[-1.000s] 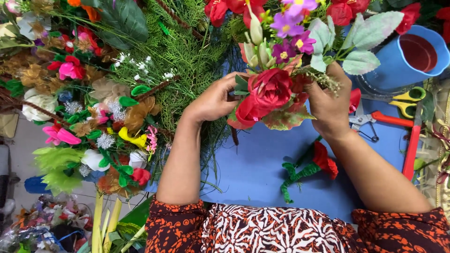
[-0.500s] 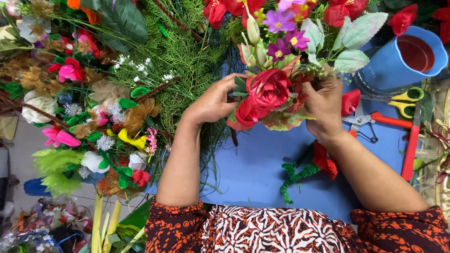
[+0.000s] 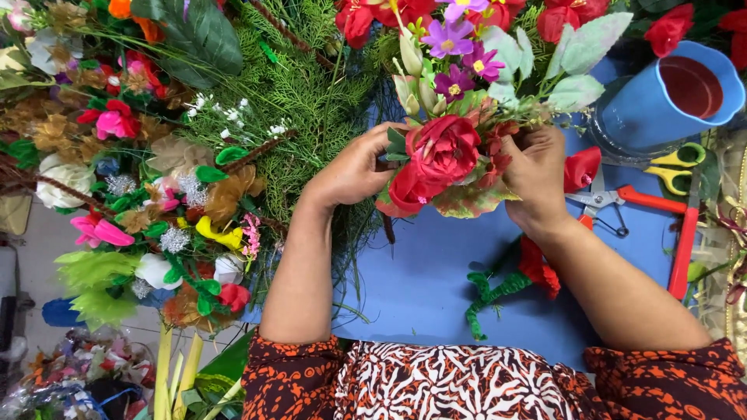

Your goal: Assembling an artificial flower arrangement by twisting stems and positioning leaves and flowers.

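Note:
My left hand and my right hand hold a bunch of artificial flowers between them, above a blue table top. The bunch has two red roses at its front, purple blossoms and pale green leaves behind. My left hand grips the bunch from its left side, near a green leaf. My right hand closes on its right side, fingers curled into the foliage. The stems are hidden behind the blooms and my hands.
A red flower with a green wrapped stem lies on the table below my right hand. Red-handled pliers, yellow-handled scissors and a blue vase sit at the right. Green fern sprays and heaps of mixed artificial flowers fill the left.
My right hand has shifted slightly up along the right side of the bunch. The bunch and my left hand have stayed almost still.

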